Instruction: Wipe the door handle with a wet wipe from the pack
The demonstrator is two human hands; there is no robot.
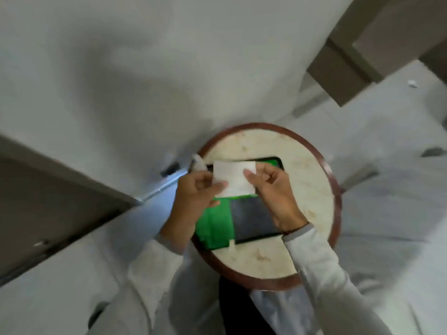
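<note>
Left hand [193, 192] and right hand [273, 189] pinch a white wet wipe [234, 178] | above green pack [215, 226] | round table [312, 180], right rim bare

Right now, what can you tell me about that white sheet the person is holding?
The wet wipe is a white, thin, soft-looking rectangular sheet, spread roughly flat and blurred by motion. The left hand pinches its left edge, the right hand its right side. It is held above the green pack lying on the round table.
</note>
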